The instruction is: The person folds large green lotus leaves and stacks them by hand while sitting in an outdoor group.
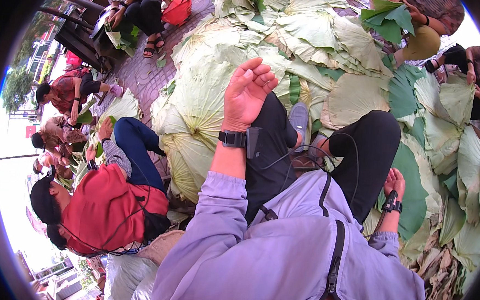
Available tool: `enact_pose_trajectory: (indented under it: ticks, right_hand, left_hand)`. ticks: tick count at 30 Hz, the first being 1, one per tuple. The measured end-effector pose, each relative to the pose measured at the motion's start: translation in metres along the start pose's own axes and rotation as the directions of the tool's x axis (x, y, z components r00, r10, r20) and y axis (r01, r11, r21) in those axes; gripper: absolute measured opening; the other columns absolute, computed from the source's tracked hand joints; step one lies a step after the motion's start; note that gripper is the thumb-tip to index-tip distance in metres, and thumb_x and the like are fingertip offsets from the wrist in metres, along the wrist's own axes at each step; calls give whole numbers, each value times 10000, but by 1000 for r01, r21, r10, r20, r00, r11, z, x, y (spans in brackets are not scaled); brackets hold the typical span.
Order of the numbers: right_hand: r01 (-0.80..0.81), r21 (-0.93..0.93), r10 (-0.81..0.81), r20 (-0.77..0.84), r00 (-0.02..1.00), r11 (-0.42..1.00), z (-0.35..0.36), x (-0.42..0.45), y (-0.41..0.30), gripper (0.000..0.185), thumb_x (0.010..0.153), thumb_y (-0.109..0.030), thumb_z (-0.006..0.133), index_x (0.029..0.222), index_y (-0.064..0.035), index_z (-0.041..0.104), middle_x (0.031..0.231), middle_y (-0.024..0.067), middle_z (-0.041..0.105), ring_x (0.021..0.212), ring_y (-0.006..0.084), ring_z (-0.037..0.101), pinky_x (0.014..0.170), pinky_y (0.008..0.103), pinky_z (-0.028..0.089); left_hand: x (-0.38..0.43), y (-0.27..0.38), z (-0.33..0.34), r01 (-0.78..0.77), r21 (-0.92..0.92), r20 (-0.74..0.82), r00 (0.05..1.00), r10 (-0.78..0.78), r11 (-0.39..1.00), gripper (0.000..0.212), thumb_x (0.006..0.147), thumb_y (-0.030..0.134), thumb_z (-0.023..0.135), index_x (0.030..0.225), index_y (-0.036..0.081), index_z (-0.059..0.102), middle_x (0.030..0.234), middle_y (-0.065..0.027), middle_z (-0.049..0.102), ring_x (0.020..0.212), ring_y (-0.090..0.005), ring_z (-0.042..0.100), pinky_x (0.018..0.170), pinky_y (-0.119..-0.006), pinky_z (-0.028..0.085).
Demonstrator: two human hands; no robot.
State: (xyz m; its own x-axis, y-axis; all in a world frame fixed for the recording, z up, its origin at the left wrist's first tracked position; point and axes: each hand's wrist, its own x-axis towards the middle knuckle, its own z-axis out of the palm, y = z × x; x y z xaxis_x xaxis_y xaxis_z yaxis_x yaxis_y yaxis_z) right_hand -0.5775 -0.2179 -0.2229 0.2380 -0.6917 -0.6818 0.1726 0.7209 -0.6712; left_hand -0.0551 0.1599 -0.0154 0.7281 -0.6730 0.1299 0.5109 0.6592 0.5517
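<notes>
My left hand [249,93] is raised over my thigh, palm turned up, fingers loosely curled and apart, with nothing in it. A black strap with a sensor box [253,142] circles that wrist. Beyond the hand lies a heap of large pale green lotus leaves [201,102]. Low beside my other knee is my right hand [394,183], fingers partly curled, near a darker green leaf [411,193]; no object shows in it. It wears a wrist device [391,202] too. Thin black cables [357,157] run across my lap.
A person in a red top [109,204] sits close on one side, holding leaves. More people handle leaves along the far edges. Stacked leaves [442,141] and dry brown ones [434,273] lie beside me. A red bag [177,10] rests on the paving, near a person's sandals.
</notes>
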Motion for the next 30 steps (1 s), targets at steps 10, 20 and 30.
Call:
enact_pose_trajectory:
  ticks: [10, 20, 30]
  right_hand:
    - [108, 380, -344, 634, 692, 918, 200, -96, -162, 374, 1093, -111, 550, 1422, 68, 542, 1334, 169, 653, 1119, 235, 636, 987, 376, 516]
    - [-53, -36, 55, 910, 411, 998, 384, -146, -58, 316, 1076, -160, 578, 1342, 8, 597, 1186, 121, 713, 949, 173, 677, 829, 332, 569]
    - [-48, -274, 241, 735, 634, 961, 393, -98, -1, 188, 1054, -152, 606, 1200, -38, 640, 1087, 90, 739, 888, 163, 713, 770, 300, 603]
  left_hand:
    - [-6, 6, 6, -13, -40, -25, 1000, 12, 999, 370, 1037, 136, 609, 1375, -10, 575, 1208, -177, 717, 1103, -292, 723, 1032, -477, 574]
    - [-12, 4, 7, -30, -47, -25, 999, 29, 998, 380, 1041, 135, 601, 1386, -20, 568, 1213, -170, 696, 1124, -296, 709, 1050, -483, 561]
    - [-12, 4, 13, -32, -29, -53, 998, 30, 999, 392, 1036, 151, 605, 1391, -13, 572, 1228, -169, 699, 1117, -291, 704, 1064, -481, 549]
